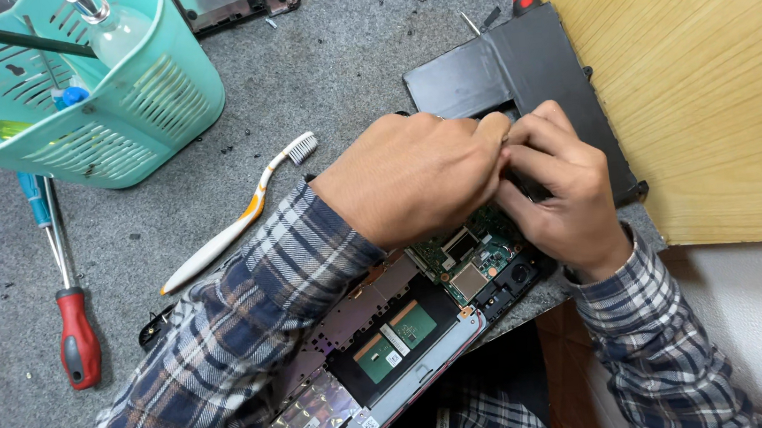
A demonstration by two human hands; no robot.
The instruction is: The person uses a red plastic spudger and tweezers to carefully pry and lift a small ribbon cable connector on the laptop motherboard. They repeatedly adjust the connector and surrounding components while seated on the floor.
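An opened laptop base lies on a grey mat, its green circuit board and touchpad underside showing. A flat black battery pack rests at its far end. My left hand and my right hand meet over the board near the battery's edge, fingertips pinched together. Whatever small thing they pinch is hidden by the fingers. Both arms wear plaid sleeves.
A teal plastic basket with a bottle and tools stands at the far left. A white-and-orange toothbrush lies next to it. A red-handled screwdriver lies at the left. A wooden board fills the right.
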